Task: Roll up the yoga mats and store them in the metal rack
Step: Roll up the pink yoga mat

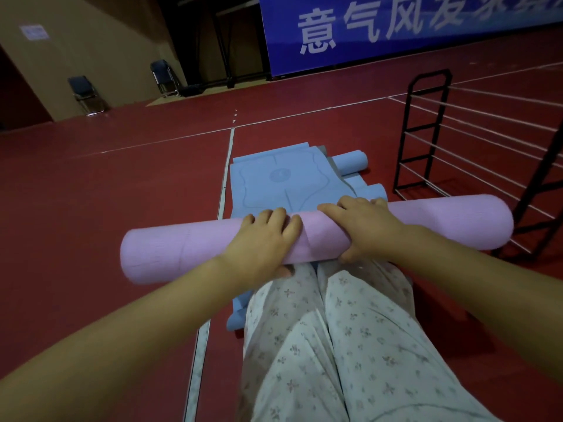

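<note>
At centre, your left hand (262, 239) and right hand (362, 226) grip the rolled pink foam mat (426, 229); blue foam mats (274, 184) at twelve o'clock remain unstored, black metal rack (426, 132) at two o'clock.

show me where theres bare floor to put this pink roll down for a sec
Bare red floor lies wide open left of the white line, out to the folding chairs. A narrower strip lies between the blue rolls and the metal rack. Straight ahead is crowded: flat blue mats beyond the pink roll both hands hold.
</note>
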The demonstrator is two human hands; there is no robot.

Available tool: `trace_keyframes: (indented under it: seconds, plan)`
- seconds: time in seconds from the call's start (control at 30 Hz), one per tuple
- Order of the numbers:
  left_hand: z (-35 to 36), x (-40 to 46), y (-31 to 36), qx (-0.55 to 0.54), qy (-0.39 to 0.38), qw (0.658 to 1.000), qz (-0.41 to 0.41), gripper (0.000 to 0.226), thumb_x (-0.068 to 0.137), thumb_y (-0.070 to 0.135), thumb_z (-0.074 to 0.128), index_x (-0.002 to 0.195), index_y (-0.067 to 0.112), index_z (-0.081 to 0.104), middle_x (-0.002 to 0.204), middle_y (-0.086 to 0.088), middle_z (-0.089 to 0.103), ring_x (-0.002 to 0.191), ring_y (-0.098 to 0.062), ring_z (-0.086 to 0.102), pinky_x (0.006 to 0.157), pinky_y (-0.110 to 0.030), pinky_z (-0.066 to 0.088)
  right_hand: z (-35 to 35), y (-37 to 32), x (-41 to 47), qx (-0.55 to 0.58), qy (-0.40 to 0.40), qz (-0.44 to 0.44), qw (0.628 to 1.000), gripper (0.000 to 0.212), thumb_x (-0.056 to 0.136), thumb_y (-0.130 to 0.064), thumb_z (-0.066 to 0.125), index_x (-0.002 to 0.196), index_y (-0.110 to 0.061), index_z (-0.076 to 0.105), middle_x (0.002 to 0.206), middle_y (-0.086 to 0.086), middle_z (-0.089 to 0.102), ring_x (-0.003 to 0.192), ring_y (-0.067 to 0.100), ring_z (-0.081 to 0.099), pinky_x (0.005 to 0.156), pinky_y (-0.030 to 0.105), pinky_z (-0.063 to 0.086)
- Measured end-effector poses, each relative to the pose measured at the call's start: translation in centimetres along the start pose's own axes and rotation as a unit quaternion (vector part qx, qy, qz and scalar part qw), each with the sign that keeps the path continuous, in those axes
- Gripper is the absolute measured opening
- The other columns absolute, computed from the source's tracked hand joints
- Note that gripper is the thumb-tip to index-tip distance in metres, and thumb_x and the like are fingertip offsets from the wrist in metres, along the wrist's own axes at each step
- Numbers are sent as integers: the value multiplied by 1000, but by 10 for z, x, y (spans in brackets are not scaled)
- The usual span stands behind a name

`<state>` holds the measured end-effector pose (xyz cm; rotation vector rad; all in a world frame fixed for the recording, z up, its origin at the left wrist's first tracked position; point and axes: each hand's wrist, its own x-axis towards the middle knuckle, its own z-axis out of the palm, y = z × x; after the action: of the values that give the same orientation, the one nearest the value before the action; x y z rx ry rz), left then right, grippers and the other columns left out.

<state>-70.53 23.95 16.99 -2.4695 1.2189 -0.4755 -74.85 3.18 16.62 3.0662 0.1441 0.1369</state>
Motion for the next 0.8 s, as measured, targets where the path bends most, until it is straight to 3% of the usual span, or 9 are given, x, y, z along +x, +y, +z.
trace_keyframes:
  seconds: [0.07,0.13,0.33,0.43,0.57,0.8]
  plan:
    - [14,-1,1,24,27,999,-6,105,44,47,86,127,5,37,114,-19,54,96,-36,56,76,-48,50,0,1,5,4,-13,-3,1000,98,66,-48,75,145,-32,19,128,2,41,118,24,43,96,46,31]
    - [21,2,3,31,52,998,-27,103,39,38,87,123,3,39,111,-21,57,92,-37,58,74,-50,50,1,2,6,9,-15,-5,1000,102,65,-49,75,146,-32,15,130,2,41,120,25,43,98,47,31]
    - [29,11,0,-8,73,997,-21,81,46,25,80,115,2,46,99,-18,57,82,-36,58,67,-45,47,7,5,3,30,-3,-11,999,109,59,-54,81,143,-26,17,137,2,36,129,22,32,106,54,25]
    - [28,15,-7,-38,39,998,-18,76,53,27,77,120,2,50,105,-17,55,90,-36,57,72,-45,47,11,-1,0,-21,-3,9,1000,114,65,-55,77,149,-24,6,146,7,22,137,24,22,110,55,16]
    - [21,20,-12,-57,6,998,-22,75,69,34,67,133,8,39,120,-12,47,106,-33,51,86,-44,42,13,-3,1,-32,21,18,999,101,74,-44,72,149,-25,7,139,8,29,128,27,33,107,52,24]
    - [-4,20,-22,-43,19,999,10,75,67,41,69,131,11,43,112,-11,50,93,-32,58,73,-40,42,-11,-3,-3,-67,34,13,997,88,67,-48,70,138,-29,23,122,5,40,112,27,41,91,45,31]
